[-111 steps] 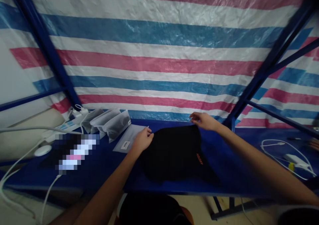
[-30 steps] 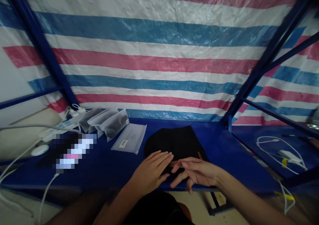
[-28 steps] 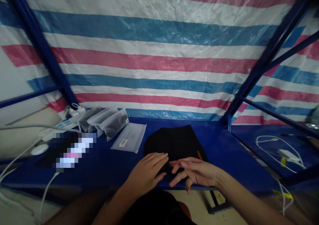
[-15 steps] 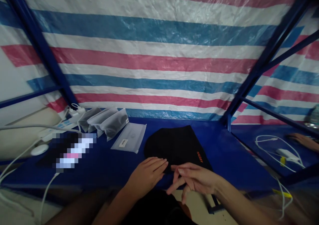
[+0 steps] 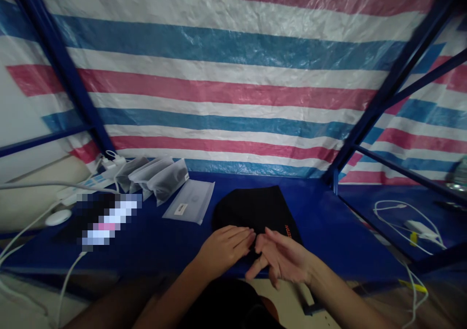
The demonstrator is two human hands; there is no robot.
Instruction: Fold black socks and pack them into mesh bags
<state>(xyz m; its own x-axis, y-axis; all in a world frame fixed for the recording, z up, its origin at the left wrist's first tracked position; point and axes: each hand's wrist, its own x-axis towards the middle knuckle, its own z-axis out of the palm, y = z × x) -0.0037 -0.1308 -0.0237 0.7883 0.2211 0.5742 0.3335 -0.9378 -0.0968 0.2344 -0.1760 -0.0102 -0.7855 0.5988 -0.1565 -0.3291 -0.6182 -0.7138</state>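
Left hand (image 5: 224, 246), palm down, lies over the near edge of a black, rounded cloth piece with orange lettering (image 5: 251, 207), its fingers extended and together; whether its thumb pinches the fabric I cannot tell. Right hand (image 5: 282, 258) is open, fingers spread, at the cloth's five o'clock. The cloth lies flat on the blue tabletop (image 5: 328, 222) at twelve o'clock from the hands, with a translucent, labelled plastic pouch (image 5: 189, 201) at its nine o'clock. It looks light, soft and floppy, hardly fragile, likelier to fold than slip; the corner at one o'clock and the rounded left edge seem good holds, taken together to limit sagging.
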